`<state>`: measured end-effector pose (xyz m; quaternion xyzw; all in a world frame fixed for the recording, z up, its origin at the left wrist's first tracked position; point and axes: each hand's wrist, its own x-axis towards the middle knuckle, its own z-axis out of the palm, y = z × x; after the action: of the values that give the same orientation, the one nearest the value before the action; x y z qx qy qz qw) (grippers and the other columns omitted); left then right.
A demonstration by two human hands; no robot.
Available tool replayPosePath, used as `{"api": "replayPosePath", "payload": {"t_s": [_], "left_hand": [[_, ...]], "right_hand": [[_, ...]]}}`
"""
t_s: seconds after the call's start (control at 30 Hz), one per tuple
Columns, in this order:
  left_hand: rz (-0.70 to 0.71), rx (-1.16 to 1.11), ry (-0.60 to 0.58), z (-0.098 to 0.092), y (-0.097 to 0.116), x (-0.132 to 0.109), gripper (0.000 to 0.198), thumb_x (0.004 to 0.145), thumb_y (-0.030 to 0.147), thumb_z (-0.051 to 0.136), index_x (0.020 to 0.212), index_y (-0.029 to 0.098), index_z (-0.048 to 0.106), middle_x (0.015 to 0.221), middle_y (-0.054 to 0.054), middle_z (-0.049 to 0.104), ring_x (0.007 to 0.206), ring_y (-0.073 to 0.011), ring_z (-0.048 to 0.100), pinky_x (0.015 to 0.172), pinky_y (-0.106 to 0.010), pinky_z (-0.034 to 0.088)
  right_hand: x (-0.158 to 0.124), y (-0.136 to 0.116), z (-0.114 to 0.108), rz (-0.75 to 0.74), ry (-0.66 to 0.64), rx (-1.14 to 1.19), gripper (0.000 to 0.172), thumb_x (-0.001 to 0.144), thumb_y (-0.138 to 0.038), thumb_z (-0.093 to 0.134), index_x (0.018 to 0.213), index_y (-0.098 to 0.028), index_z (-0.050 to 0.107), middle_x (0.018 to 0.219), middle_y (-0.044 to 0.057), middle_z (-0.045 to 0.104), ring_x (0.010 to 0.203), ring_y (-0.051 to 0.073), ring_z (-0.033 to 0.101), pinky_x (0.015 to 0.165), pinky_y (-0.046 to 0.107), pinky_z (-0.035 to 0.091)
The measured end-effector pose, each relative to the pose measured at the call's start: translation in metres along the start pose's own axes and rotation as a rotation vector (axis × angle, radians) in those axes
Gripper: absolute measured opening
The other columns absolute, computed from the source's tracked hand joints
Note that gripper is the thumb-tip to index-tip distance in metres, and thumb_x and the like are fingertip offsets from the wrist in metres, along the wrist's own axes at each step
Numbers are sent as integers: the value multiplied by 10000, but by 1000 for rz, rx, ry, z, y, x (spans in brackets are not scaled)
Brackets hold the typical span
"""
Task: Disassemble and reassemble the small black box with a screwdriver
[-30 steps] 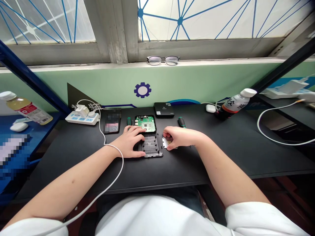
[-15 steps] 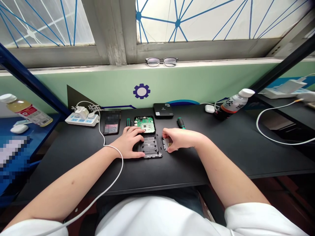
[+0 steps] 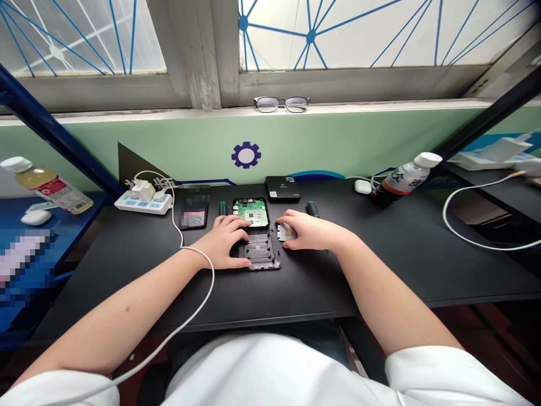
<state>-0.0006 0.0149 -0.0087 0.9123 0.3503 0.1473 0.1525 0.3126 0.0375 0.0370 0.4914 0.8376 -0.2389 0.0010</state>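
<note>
My left hand (image 3: 224,241) lies with fingers spread; its thumb rests on the left edge of a black plastic cover (image 3: 262,248) and its fingertips touch the near left edge of an opened black case. A green circuit board (image 3: 251,212) sits in that case. Just right of the cover, my right hand (image 3: 306,230) grips a small silvery metal plate (image 3: 285,232) between thumb and fingers. A tan patch shows on the plate, and the palm hides its right part.
Behind the right hand lies a green-black screwdriver handle (image 3: 313,208). Another green tool (image 3: 222,208) and a phone (image 3: 194,207) lie left of the case. A closed black box (image 3: 283,188) stands behind. A white cable (image 3: 211,282) crosses over my left wrist.
My right hand has shifted slightly away from me with the metal plate, and its fingers have turned more to the left. My left hand keeps its place on the cover and case.
</note>
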Motion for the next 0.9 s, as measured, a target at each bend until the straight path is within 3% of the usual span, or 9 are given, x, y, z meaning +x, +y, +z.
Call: {"api": "replayPosePath", "payload": {"t_s": [0.13,0.3,0.37,0.5,0.67,0.9], "left_hand": [[4,-1,-6,0,0,0,501,822,622,857,1130,251,719,1545,-157,615,1524,-439,431,1246,-679,292],[22,4,-5,-2,1,1,533,840,634,840,1160,229,706,1537,-181,615,1513,-446,447,1240,-689,294],[20,1,-7,-2,1,1,566,850,649,823,1206,229,694,1545,-190,610,1515,-448,442,1236,-689,299],[2,-15,8,-2,1,1,578,841,648,821,1228,238,695,1561,-179,600,1528,-453,420,1245,-678,307],[11,-10,10,0,0,1,525,823,632,847,1164,252,725,1563,-162,605,1527,-453,421,1248,-684,303],[-5,-13,6,1,0,1,517,817,628,864,1140,247,731,1558,-164,611,1543,-455,411,1252,-697,300]], "right_hand": [[1,9,-1,5,-23,-49,616,814,-303,756,1420,-232,670,1313,112,676,964,242,737,756,330,578],[3,10,6,-231,280,56,636,844,-254,695,1476,-222,633,1371,135,690,1018,253,731,850,365,595],[3,1,13,-338,315,103,582,849,-294,704,1423,-216,649,1224,120,744,957,250,720,833,379,588],[8,-24,31,-491,229,72,334,842,-262,713,1167,-193,687,836,43,740,823,239,683,836,397,547],[17,-34,46,-651,194,-1,123,873,-262,729,975,-199,707,1036,109,799,954,268,725,872,403,517],[16,-32,46,-649,173,-36,198,951,-337,740,1090,-197,755,1229,141,800,1144,314,734,959,441,496]]}}
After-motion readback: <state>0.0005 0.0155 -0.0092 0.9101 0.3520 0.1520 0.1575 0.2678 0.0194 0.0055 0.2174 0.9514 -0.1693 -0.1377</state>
